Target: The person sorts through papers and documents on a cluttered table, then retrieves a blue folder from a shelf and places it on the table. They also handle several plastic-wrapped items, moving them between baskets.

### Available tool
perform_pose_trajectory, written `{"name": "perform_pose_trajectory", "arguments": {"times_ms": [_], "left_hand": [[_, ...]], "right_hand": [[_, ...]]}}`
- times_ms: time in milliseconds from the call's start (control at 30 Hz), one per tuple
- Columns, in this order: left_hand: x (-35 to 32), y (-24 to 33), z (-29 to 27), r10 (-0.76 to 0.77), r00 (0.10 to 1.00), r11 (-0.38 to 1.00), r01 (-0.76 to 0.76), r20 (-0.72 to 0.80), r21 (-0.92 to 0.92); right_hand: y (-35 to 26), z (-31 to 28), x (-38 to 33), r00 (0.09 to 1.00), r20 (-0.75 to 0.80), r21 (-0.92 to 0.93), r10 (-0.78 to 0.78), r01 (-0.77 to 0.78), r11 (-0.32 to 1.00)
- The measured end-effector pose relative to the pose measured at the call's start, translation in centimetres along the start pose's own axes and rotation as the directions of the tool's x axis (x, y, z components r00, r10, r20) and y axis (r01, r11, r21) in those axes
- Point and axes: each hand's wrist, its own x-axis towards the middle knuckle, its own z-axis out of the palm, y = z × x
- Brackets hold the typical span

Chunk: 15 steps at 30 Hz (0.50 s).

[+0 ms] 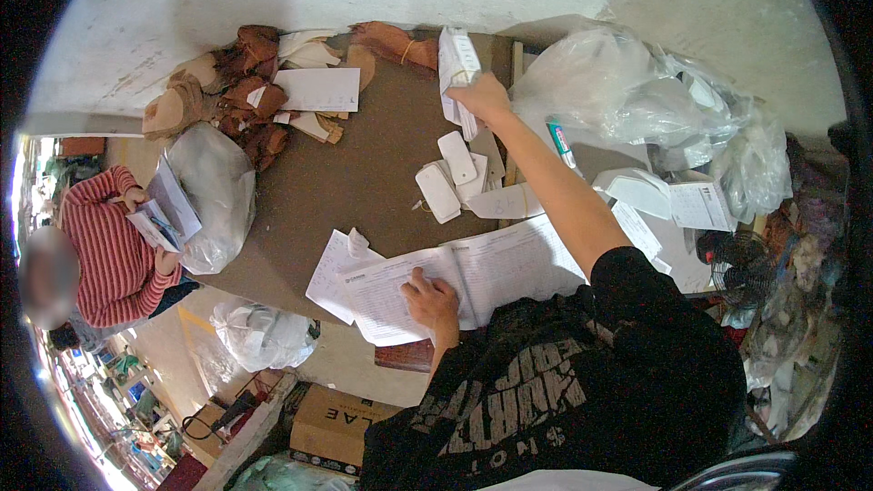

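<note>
The right hand [483, 100] has its fingers squeezed around a thick bundle of white papers [460, 59], with a yellow band on it. The bundle is near 12 o'clock on the brown table [336, 186]. The left hand [432, 304] rests on the left page of a big open book [486, 259], fingers a little bent and gripping nothing. From that hand, a loose sheet [327, 277] pokes out at 10 o'clock. From the right hand, small white cards [440, 193] lie at 7, clear plastic bags [596, 77] puff up at 3, and brown pieces [259, 95] sit at 9.
</note>
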Motion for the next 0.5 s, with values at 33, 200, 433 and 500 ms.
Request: {"name": "perform_pose_trajectory", "arguments": {"times_ms": [33,200,433,500], "left_hand": [[0.0,0.0,0.0,0.006,1.0,1.0,-0.006,-0.008,0.005],[-0.1,-0.1,0.2,0.03,0.999,1.0,-0.03,-0.043,-0.007],[0.0,-0.2,0.3,0.035,0.999,0.999,-0.035,-0.027,-0.009],[0.0,-0.2,0.3,0.063,0.997,0.998,-0.063,-0.054,-0.002]], "right_hand": [[0.6,-0.2,-0.1,0.997,-0.06,-0.06,-0.044,0.041,0.997],[3.3,-1.4,-0.1,0.948,-0.313,-0.096,-0.062,0.033,0.995],[3.2,-1.9,1.8,0.821,-0.449,-0.402,-0.354,0.168,0.9],[2.8,-1.9,1.4,0.877,-0.352,-0.572,-0.326,0.075,0.817]]}}
